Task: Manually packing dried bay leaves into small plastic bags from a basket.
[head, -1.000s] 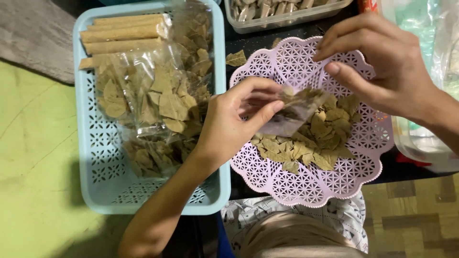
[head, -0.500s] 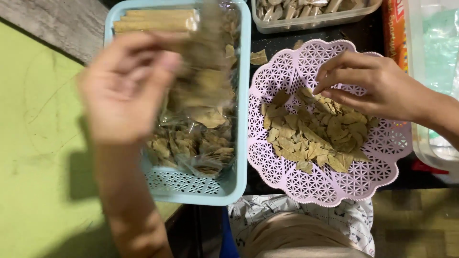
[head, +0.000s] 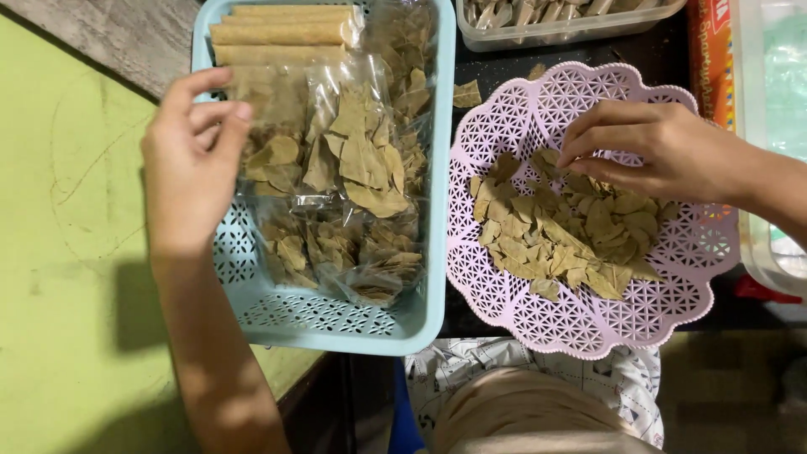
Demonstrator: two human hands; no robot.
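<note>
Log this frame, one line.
left hand: on bag in blue basket | right hand: in leaves on pink tray
</note>
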